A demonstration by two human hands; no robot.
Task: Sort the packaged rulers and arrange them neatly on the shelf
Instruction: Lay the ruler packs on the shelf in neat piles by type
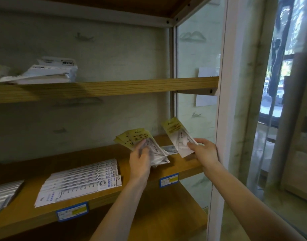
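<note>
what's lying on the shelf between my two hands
Head view: one packet lies flat on the shelf between left hand and right hand; its print is too blurred to read.

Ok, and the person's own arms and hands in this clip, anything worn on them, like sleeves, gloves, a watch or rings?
Both forearms are bare right down to the bottom edge of the frame, with no sleeve or cuff in view. The left hand and right hand wear no gloves, and neither wrist shows a watch or band. No ring can be made out, though motion blur on the fingers, mainly the left ones, leaves that uncertain.
</note>
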